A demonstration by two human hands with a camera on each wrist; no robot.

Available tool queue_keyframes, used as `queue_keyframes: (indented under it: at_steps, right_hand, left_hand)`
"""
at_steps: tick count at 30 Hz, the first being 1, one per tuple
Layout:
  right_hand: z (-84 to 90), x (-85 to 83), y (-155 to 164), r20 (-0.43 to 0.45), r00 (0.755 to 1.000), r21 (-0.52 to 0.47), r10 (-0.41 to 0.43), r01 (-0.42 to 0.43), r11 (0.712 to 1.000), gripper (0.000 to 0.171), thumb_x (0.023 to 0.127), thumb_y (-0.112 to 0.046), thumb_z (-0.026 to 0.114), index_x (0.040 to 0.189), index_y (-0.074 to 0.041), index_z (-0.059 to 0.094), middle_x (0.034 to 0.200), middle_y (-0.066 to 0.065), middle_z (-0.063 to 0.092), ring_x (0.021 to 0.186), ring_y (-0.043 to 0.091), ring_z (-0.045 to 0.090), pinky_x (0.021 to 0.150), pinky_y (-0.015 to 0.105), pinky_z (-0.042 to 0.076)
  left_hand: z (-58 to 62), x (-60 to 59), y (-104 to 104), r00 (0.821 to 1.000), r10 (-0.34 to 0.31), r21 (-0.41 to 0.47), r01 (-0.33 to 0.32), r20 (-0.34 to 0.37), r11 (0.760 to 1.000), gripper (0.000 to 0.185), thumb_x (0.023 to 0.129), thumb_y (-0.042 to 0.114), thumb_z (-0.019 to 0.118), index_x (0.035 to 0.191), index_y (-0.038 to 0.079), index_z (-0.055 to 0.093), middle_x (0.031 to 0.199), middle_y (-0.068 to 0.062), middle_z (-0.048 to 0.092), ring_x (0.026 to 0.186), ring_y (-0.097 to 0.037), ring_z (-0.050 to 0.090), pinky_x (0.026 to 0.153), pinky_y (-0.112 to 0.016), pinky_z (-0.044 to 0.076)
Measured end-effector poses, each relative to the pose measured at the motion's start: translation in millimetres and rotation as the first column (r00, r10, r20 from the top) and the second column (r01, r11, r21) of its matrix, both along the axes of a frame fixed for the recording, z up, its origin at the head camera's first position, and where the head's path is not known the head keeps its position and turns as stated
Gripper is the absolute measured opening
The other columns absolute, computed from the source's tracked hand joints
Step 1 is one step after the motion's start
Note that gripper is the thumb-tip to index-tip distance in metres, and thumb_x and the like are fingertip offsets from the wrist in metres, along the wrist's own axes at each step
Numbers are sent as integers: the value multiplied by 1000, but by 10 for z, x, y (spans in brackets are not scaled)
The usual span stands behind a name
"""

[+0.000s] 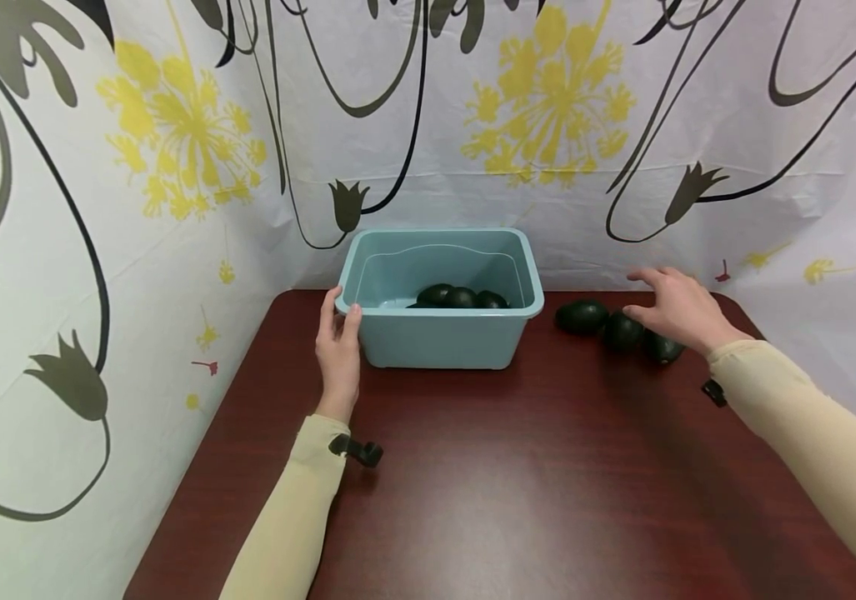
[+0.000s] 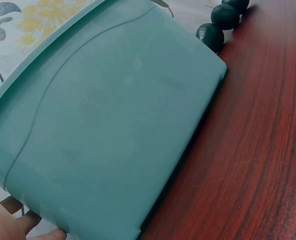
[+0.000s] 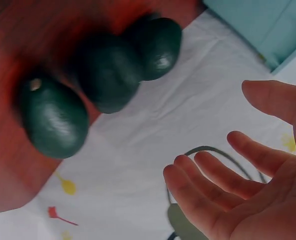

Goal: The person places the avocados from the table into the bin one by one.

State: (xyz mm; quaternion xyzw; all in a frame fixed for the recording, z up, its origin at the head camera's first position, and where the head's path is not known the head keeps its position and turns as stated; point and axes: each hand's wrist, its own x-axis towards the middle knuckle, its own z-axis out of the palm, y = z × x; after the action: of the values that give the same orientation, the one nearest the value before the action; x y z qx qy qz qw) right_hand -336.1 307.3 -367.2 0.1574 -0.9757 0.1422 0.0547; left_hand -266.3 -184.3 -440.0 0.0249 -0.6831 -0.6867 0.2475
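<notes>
A light blue plastic bin (image 1: 435, 340) stands at the back of the table with several dark green avocados (image 1: 461, 297) inside; its front wall partly hides them. My left hand (image 1: 339, 354) holds the bin's front left corner, thumb at the front and fingers along the left side. In the left wrist view the fingertips (image 2: 32, 220) touch the bin (image 2: 118, 115). To the right of the bin, three avocados (image 1: 581, 317) lie in a row on the table. Above them hovers my right hand (image 1: 678, 308), with its fingers spread and nothing in it. The right wrist view shows the palm (image 3: 257, 200) apart from the avocados (image 3: 55, 120).
The dark red-brown wooden table (image 1: 510, 483) extends toward me. A white patterned cloth (image 1: 563, 200) hangs behind the table and along its sides, close to the bin's back. Dark straps with small devices (image 1: 356, 450) sit on both wrists.
</notes>
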Motion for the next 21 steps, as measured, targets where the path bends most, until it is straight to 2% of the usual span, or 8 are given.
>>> queue_keyframes:
  at_steps: [8, 21]
  right_hand:
    - [-180, -25, 218, 28, 999, 23, -38, 37, 999, 62, 93, -31, 71, 142, 0, 48, 133, 36, 45, 117, 56, 45, 82, 69, 40]
    - [-480, -11, 466, 88, 989, 59, -118, 113, 992, 64, 90, -30, 73, 139, 5, 50, 126, 40, 46, 109, 57, 48, 77, 67, 42]
  left_hand:
    - [4, 2, 0, 1000, 0, -3, 0, -4, 1000, 54, 101, 37, 61, 152, 26, 45, 138, -11, 55, 120, -19, 52, 101, -46, 42]
    - [-12, -1, -11, 1000, -10, 8, 10, -9, 1000, 54, 101, 37, 62, 151, 26, 45, 135, -8, 56, 119, -18, 52, 101, -45, 42]
